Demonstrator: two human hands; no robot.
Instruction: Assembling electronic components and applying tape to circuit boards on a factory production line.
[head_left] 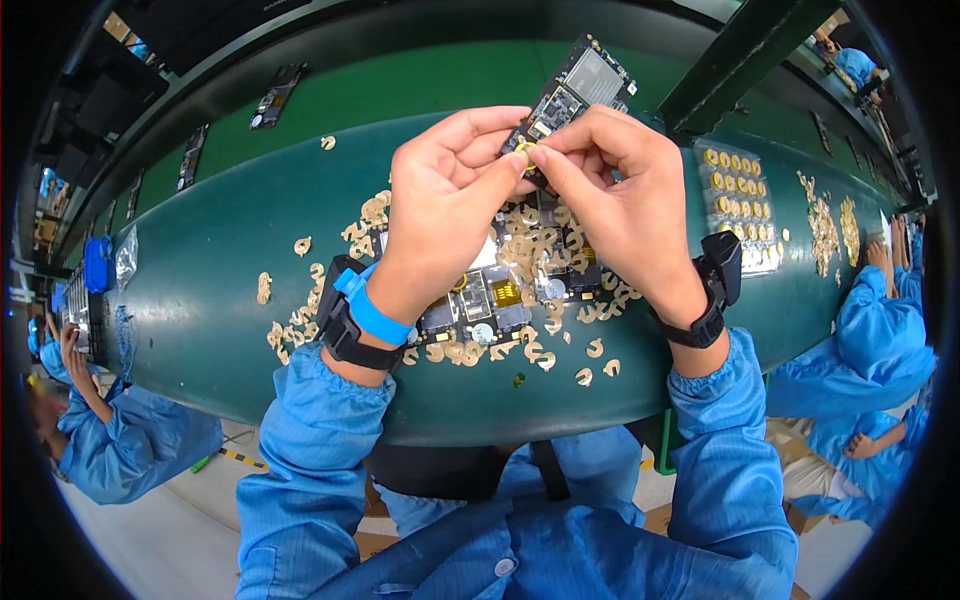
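The left hand (440,195) is closed on the lower end of a dark circuit board (557,106), which tilts up over the middle of the bench. The right hand (632,190) has its thumb and forefinger closed at the rim of a round yellow ring part (528,152) on that end; whether they pinch or press it is hidden. To do this well, the left hand should back the board firmly from behind, hold it by its edges and keep off the small components. The right fingertips seem best kept to the ring's rim, working it gently and evenly so it neither skews nor creases.

In the room, co-workers in blue smocks sit off the bench's left end (135,435) and right end (855,335). A green conveyor belt (225,125) carrying loose boards runs beyond the far edge of the green bench (205,320). More circuit boards (465,325) lie under the wrists, nearer the near edge. Toward the right end sits a clear blister tray (762,262) with rows of yellow rings; a blue pouch (97,263) is at the left end. Beige C-shaped pieces (520,250) scatter over the boards and around them.
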